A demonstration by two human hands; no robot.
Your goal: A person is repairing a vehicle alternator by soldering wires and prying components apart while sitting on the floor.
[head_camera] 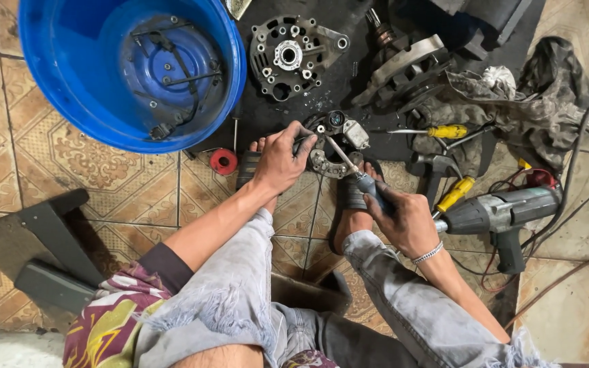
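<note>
Left hand (281,161) fingers closed on grey round metal part (335,146). Right hand (403,218) fingers wrapped around screwdriver (356,170), tip on part. Red tape roll (223,161) beside left fingers.

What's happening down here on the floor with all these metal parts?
A person sits on a tiled floor, working on a small metal assembly. The left hand steadies it while the right hand presses a screwdriver tip into it. Around them lie a round metal housing, a blue bucket with parts inside, a power impact wrench, a yellow-handled screwdriver and rags.
</note>
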